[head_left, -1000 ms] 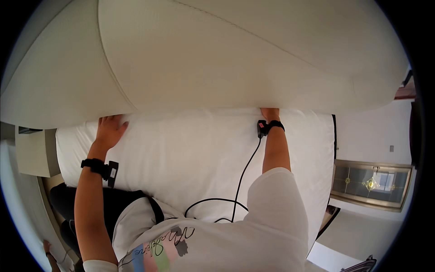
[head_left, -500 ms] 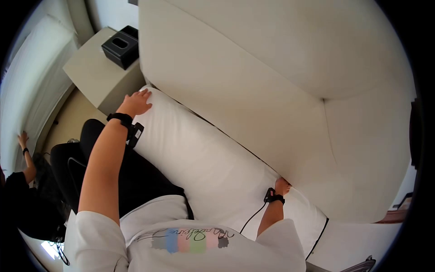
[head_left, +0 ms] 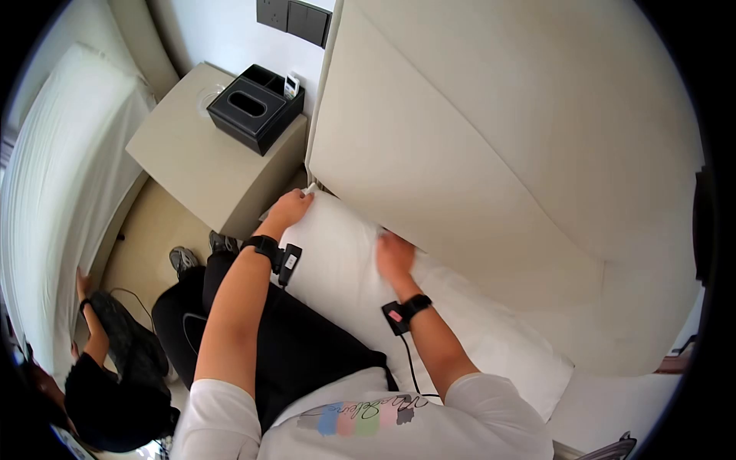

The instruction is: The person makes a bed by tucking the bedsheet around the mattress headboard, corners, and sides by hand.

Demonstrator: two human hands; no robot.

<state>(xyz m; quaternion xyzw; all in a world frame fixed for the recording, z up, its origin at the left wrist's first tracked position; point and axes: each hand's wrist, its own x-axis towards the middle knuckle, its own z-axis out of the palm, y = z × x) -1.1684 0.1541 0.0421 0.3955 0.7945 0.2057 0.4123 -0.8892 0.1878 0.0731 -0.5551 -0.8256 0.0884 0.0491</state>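
A white sheet (head_left: 337, 268) covers the mattress, which lies against a padded beige headboard (head_left: 460, 153). At the mattress corner near the bedside cabinet, my left hand (head_left: 290, 208) is closed on the sheet's edge, a bit of white cloth showing past its fingertips. My right hand (head_left: 396, 257) is farther along, on the sheet beside the gap at the headboard; it is blurred, and its fingers are partly hidden. Both wrists wear black straps with small boxes.
The beige cabinet (head_left: 184, 146) holds a black tissue box (head_left: 257, 107) with a white remote (head_left: 291, 86). At the lower left, another person (head_left: 123, 391) in black reaches toward a white-covered surface (head_left: 69, 199). Wall sockets (head_left: 295, 19) are above the cabinet.
The view has swung toward the cabinet. My left hand has gone from spread on the sheet to closed at its corner. My right hand has moved along the headboard toward my left.
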